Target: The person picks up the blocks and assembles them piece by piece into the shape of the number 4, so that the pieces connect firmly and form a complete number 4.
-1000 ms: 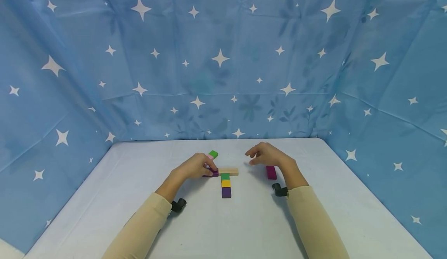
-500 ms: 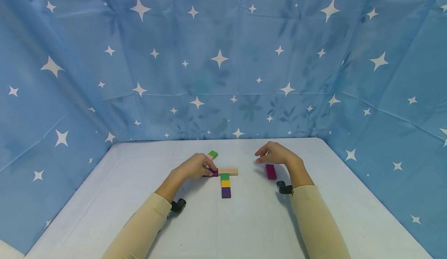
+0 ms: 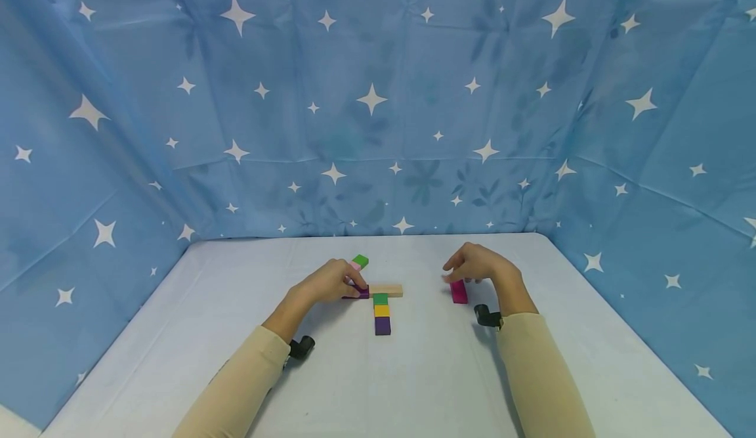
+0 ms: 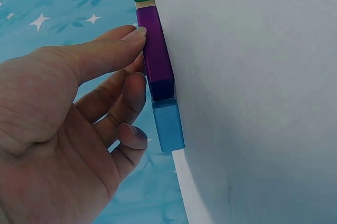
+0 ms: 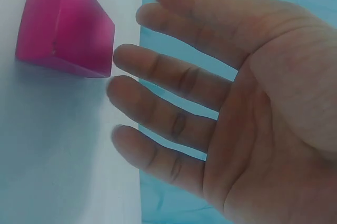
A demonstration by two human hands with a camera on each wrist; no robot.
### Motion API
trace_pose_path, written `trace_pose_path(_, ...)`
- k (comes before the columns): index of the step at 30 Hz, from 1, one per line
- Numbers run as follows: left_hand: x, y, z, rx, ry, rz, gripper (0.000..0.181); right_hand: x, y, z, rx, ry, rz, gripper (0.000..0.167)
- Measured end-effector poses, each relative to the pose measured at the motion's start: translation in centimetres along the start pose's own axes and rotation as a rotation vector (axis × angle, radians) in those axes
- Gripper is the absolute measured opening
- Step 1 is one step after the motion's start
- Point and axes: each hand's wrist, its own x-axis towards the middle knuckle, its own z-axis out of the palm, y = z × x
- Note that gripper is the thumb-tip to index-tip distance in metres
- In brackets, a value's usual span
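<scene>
My left hand (image 3: 327,282) pinches a purple block (image 4: 157,56) between thumb and fingers; it lies flat on the table. A light blue block (image 4: 168,125) meets the purple one's near end in the left wrist view. From the purple block's right end runs a plain wooden block (image 3: 386,289). My right hand (image 3: 477,264) hovers over the far end of a magenta block (image 3: 459,293), its fingers loosely bent. In the right wrist view the fingertips are beside this magenta block (image 5: 79,29) and hold nothing; whether one touches it I cannot tell.
Below the wooden block, a green (image 3: 380,299), a yellow (image 3: 382,310) and a dark purple block (image 3: 382,326) form a column. A light green block (image 3: 361,261) and a pink one (image 3: 356,266) lie behind my left hand. A starry blue curtain (image 3: 378,129) backs the white table (image 3: 413,385).
My right hand has moved right, away from the wooden block, and has come down over the magenta block. My left hand has stayed in place on the purple block.
</scene>
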Motion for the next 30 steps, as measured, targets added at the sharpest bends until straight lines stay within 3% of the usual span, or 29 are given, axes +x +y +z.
trace_pose_path(11,-0.1,0.1,-0.1,-0.003,-0.005,-0.007,0.017,-0.1,-0.1,0.4,0.043,-0.030,0.076,0.035)
trace_pose_path(24,0.0,0.2,-0.1,-0.005,-0.008,-0.013,0.017,0.1,-0.9,1.3,0.053,-0.077,0.078,0.043)
trace_pose_path(30,-0.1,0.3,-0.1,-0.006,-0.011,-0.028,0.017,0.4,-1.5,1.9,0.029,-0.101,0.067,0.037)
